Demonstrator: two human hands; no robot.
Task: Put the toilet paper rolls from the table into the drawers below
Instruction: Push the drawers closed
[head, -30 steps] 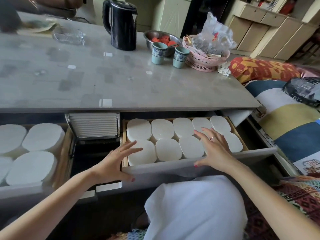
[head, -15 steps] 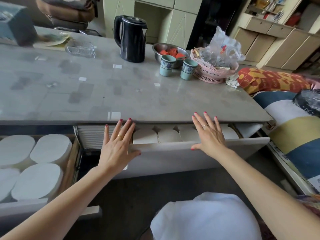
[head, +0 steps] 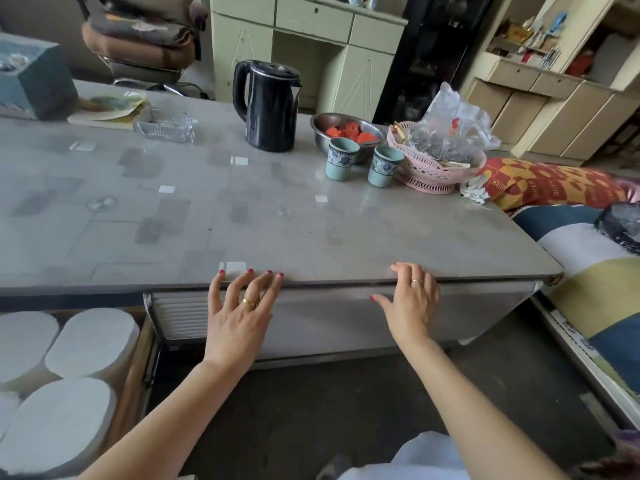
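The right drawer [head: 346, 323] is pushed in flush under the grey table [head: 242, 216], and its rolls are hidden. My left hand [head: 242, 313] lies flat on the drawer front with fingers spread, fingertips at the table edge. My right hand [head: 408, 303] rests on the same front further right, fingers loosely curled at the edge, holding nothing. At the lower left the other drawer [head: 135, 372] stands pulled out, packed with white toilet paper rolls [head: 91, 341] standing on end. I see no rolls on the tabletop.
On the table's far side stand a black kettle [head: 268, 105], a steel bowl of red pieces [head: 346, 131], two blue cups [head: 341, 159], a pink basket with a plastic bag [head: 436, 164] and a glass dish [head: 162, 124]. A patterned quilt [head: 585, 258] lies to the right.
Both hands pushed the right drawer from fully pulled out to fully in, hiding its rolls. The view rose and now takes in more of the tabletop.
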